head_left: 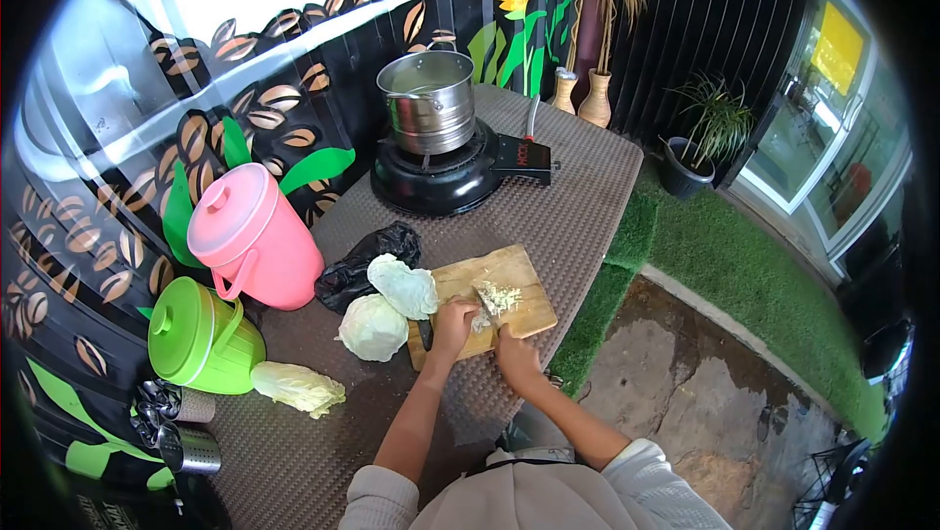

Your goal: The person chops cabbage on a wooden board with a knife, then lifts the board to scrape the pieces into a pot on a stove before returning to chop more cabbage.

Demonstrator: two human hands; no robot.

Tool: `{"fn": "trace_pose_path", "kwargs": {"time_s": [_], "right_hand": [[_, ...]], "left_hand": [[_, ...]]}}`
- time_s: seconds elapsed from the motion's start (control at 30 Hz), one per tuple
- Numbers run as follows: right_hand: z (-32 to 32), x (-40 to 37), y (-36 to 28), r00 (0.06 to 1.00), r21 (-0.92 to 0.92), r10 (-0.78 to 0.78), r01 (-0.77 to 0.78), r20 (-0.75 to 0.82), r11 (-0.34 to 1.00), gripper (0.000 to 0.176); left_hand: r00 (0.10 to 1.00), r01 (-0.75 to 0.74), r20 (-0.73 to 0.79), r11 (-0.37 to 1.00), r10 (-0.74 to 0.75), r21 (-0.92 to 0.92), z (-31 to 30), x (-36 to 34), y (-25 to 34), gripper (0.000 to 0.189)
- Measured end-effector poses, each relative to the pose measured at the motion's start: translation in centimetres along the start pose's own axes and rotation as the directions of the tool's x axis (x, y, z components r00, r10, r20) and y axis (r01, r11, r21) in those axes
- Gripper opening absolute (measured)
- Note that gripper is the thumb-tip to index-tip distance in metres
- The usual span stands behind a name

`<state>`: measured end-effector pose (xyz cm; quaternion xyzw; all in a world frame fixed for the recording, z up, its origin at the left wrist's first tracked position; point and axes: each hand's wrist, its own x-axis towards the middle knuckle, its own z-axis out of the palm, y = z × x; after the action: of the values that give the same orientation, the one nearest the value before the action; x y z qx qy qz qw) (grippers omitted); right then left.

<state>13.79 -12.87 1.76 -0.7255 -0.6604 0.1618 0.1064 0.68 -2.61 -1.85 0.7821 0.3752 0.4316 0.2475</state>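
Note:
A wooden cutting board (pixel 534 307) lies on the brown woven-pattern table, with finely chopped pale pieces (pixel 501 298) on it. My left hand (pixel 454 325) is over the board's left part, its fingers closed near some chopped bits; what they grip is too small to make out. My right hand (pixel 515 356) is at the board's near edge, fingers closed around something hidden, and a blade seems to run up from it beside the pieces. Left of the board are a round cabbage (pixel 373 328), a loose cabbage part (pixel 403 285) and a black plastic bag (pixel 354 268).
A steel pot (pixel 427 104) stands on a black portable stove (pixel 431 177) at the back. Pink (pixel 264 241) and green (pixel 201 339) lidded containers, a leafy cabbage (pixel 299 387) and a perforated metal holder (pixel 193 450) stand or lie along the left.

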Motion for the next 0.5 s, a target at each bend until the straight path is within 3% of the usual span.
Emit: {"fn": "trace_pose_path", "kwargs": {"time_s": [0.1, 0.2, 0.27, 0.3, 0.33, 0.4, 0.5], "right_hand": [[1.1, 1.3, 0.0, 0.993, 0.053, 0.12, -0.12, -0.006, 0.991, 0.022], [0.2, 3.3, 1.7, 1.0, 0.061, 0.014, -0.015, 0.008, 0.998, 0.024], [-0.4, 3.5, 3.2, 0.976, -0.056, -0.2, 0.205, 0.085, 0.977, 0.025], [-2.1, 2.1, 1.9, 0.994, 0.111, -0.075, 0.066, 0.077, 0.992, 0.027], [-1.6, 1.7, 1.4, 0.994, 0.112, -0.078, 0.069, 0.076, 0.991, 0.027], [-0.1, 0.3, 0.6, 0.994, 0.156, 0.096, -0.104, 0.059, 0.982, 0.027], [1.0, 1.3, -0.1, 0.995, 0.154, 0.091, -0.095, 0.028, 0.984, 0.029]], "left_hand": [[0.995, 0.092, 0.025, 0.995, -0.093, 0.039, 0.2, 0.4, 0.1, 0.013], [0.999, 0.049, 0.016, 0.998, -0.049, 0.039, 0.1, 0.5, -0.3, 0.011], [0.993, 0.12, 0.014, 0.991, -0.121, 0.058, 0.2, 0.5, -0.2, 0.009], [0.992, 0.122, 0.013, 0.991, -0.123, 0.061, 0.2, 0.4, -0.2, 0.009], [0.989, 0.148, 0.018, 0.988, -0.149, 0.05, 0.1, 0.4, -0.2, 0.009], [0.985, 0.171, 0.019, 0.985, -0.172, 0.037, 0.3, 0.7, -0.5, 0.01], [0.972, 0.219, 0.074, 0.972, -0.225, 0.079, 0.4, 1.1, -1.1, 0.01]]}}
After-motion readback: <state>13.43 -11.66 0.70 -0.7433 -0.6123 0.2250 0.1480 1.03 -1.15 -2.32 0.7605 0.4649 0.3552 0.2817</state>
